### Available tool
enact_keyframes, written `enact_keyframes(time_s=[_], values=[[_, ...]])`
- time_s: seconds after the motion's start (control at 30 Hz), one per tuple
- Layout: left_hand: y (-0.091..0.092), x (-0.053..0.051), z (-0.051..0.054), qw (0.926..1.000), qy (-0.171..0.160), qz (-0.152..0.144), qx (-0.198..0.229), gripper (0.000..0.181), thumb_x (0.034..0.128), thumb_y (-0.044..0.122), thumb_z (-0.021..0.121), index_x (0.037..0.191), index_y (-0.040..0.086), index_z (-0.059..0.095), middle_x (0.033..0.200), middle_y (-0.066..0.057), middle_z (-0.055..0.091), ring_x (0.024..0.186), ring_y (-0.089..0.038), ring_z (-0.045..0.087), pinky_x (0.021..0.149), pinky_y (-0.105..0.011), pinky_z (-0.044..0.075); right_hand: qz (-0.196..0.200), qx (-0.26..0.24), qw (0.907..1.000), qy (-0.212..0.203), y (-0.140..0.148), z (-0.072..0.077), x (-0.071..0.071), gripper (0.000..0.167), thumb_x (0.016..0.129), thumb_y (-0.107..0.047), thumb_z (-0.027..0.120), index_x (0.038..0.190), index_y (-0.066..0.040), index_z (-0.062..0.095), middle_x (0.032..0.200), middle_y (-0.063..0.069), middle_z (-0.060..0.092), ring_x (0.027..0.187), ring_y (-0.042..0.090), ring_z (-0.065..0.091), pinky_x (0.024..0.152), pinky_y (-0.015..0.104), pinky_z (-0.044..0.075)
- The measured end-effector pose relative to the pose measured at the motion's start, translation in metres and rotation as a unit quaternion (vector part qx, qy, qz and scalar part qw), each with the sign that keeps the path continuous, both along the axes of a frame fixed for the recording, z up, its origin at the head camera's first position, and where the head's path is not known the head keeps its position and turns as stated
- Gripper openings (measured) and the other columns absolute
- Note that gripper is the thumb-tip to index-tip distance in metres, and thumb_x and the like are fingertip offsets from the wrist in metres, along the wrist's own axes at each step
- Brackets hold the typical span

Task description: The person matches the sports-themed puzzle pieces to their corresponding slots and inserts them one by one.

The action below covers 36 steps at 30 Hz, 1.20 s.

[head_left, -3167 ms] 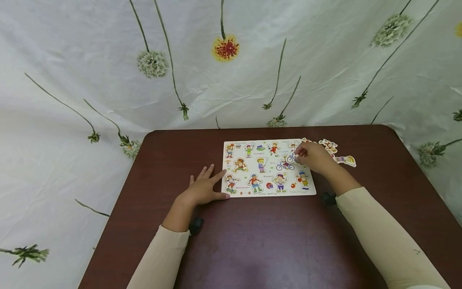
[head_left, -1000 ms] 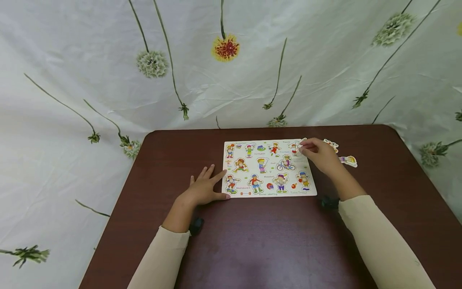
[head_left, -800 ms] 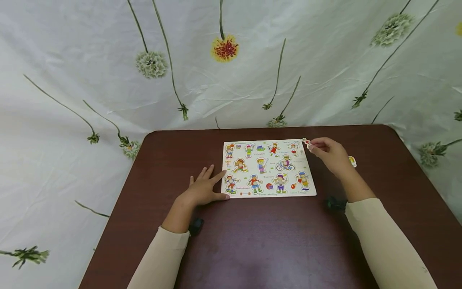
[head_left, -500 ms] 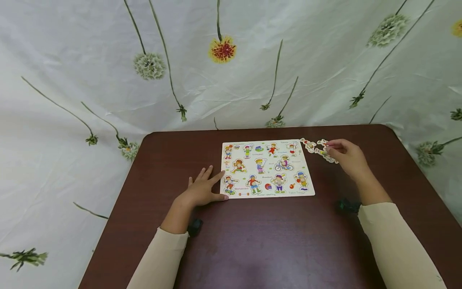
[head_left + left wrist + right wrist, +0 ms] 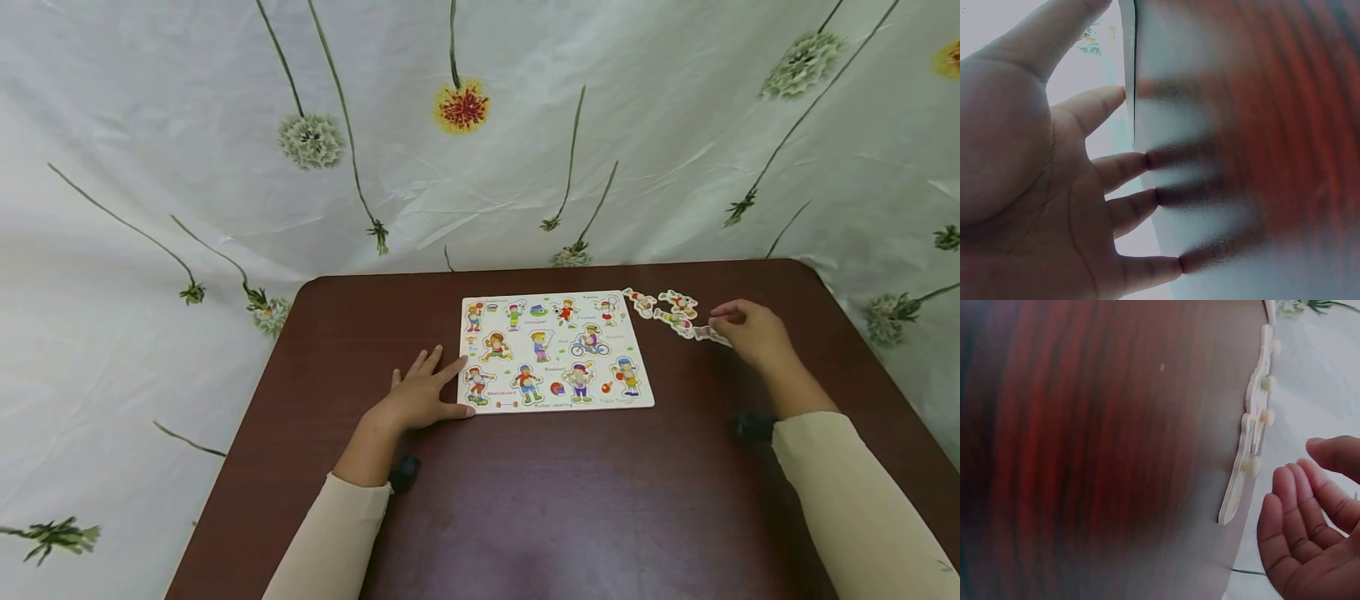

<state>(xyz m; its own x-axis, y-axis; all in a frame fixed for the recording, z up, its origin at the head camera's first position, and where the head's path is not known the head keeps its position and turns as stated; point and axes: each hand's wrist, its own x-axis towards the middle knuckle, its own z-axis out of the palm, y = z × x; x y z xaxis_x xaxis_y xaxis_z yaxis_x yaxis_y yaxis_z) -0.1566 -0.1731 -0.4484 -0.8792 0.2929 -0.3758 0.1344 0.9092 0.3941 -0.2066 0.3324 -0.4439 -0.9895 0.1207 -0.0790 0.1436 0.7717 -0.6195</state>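
Observation:
A white puzzle board printed with children playing sports lies on the table, with figures across its face. At its left edge my left hand rests with spread fingers; thumb and index finger touch the board's edge. The left wrist view shows that hand's palm with fingertips on the table. Several loose knobbed puzzle pieces lie right of the board. My right hand hovers by the rightmost puzzle piece, partly covering it. In the right wrist view its fingers bend loosely, apart from the piece, holding nothing.
The dark reddish-brown table reaches back to a pale cloth printed with flowers, hanging behind it. A dark wrist device sits at the left wrist, and another dark device at the right.
My right hand has left the board's upper right corner and moved right past the loose pieces, uncovering them. My left hand stays at the board's left edge.

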Motion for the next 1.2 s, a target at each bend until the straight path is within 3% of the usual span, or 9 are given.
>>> enact_keyframes(time_s=[0.17, 0.4, 0.7, 0.97, 1.2], values=[[-0.001, 0.0, 0.0, 1.0, -0.001, 0.0, -0.002, 0.09, 0.0894, 0.057, 0.07, 0.162, 0.033, 0.022, 0.172, -0.016, 0.002, 0.159, -0.04, -0.002, 0.117, -0.077, 0.0, -0.002, 0.027, 0.9994, -0.023, 0.004, -0.003, -0.006, 0.032, 0.1, -0.024, 0.06, 0.116, 0.004, 0.062, 0.115, 0.03, 0.065, 0.095, 0.037, 0.06, 0.069, 0.034, 0.044], [-0.001, 0.001, 0.002, 1.0, -0.004, -0.002, -0.002, 0.09, 0.0894, 0.057, 0.07, 0.162, 0.033, 0.023, 0.172, -0.016, 0.002, 0.159, -0.04, -0.001, 0.117, -0.077, 0.001, -0.001, 0.062, 0.9961, -0.063, 0.004, -0.007, -0.009, 0.04, 0.099, -0.033, 0.064, 0.11, 0.006, 0.061, 0.107, 0.027, 0.065, 0.09, 0.036, 0.059, 0.069, 0.04, 0.047], [0.001, 0.0, 0.002, 1.0, -0.001, -0.003, -0.007, 0.09, 0.089, 0.058, 0.07, 0.162, 0.032, 0.024, 0.171, -0.016, 0.004, 0.159, -0.041, 0.001, 0.117, -0.077, 0.003, 0.004, 0.073, 0.9956, -0.059, 0.003, -0.007, -0.009, 0.034, 0.099, -0.028, 0.063, 0.103, 0.006, 0.062, 0.094, 0.022, 0.065, 0.082, 0.031, 0.057, 0.063, 0.032, 0.043], [0.0, 0.0, 0.001, 1.0, -0.001, -0.004, -0.008, 0.091, 0.0889, 0.058, 0.07, 0.162, 0.032, 0.023, 0.171, -0.017, 0.004, 0.158, -0.041, 0.001, 0.116, -0.078, 0.003, 0.007, 0.056, 0.9975, -0.043, 0.001, -0.001, -0.008, 0.031, 0.1, -0.024, 0.06, 0.108, 0.006, 0.062, 0.108, 0.03, 0.066, 0.09, 0.037, 0.06, 0.067, 0.037, 0.045], [0.001, -0.001, 0.001, 1.0, 0.001, -0.003, -0.009, 0.091, 0.089, 0.058, 0.07, 0.162, 0.031, 0.024, 0.171, -0.017, 0.005, 0.159, -0.041, 0.001, 0.116, -0.078, 0.003, 0.045, 0.044, 0.9979, -0.017, -0.02, 0.012, -0.007, 0.031, 0.101, -0.025, 0.06, 0.112, 0.004, 0.062, 0.111, 0.029, 0.067, 0.097, 0.04, 0.062, 0.073, 0.041, 0.047]])
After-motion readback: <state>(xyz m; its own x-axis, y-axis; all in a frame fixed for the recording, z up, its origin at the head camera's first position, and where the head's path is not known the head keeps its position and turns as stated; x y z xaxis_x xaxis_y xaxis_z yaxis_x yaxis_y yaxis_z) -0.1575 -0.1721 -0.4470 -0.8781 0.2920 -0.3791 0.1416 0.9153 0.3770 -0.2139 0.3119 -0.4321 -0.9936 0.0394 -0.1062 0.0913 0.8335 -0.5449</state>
